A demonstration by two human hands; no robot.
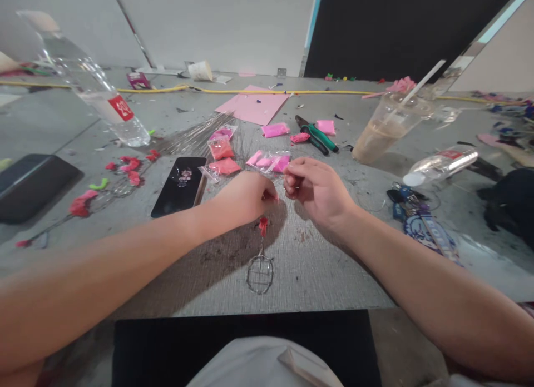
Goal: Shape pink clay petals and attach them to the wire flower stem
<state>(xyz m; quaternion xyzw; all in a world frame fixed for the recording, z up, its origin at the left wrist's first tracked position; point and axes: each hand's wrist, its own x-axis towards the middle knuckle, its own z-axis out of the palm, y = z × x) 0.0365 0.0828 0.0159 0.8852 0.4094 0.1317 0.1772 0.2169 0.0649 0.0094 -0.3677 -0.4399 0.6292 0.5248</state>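
Note:
My left hand (246, 197) is closed over the table, its fingertips curled out of sight; what it holds, if anything, is too small to name. Close to its right, my right hand (315, 189) has thumb and fingers pinched together on something too small to make out. Just below my left hand is a small red clay piece (262, 226) on a wire stem, which ends in a round wire frame (260, 274) with crossing wires. Beyond the hands lie pink clay packets (275, 130) and an orange-red packet (224, 166).
A phone (179, 187) lies left of my left hand, near red clay pieces on wires (83, 202). Green-handled pliers (317, 137) and loose wires (200, 132) lie farther back. An iced drink cup (386, 128) and keychains (421, 220) are on the right; a bottle (104, 106) stands left.

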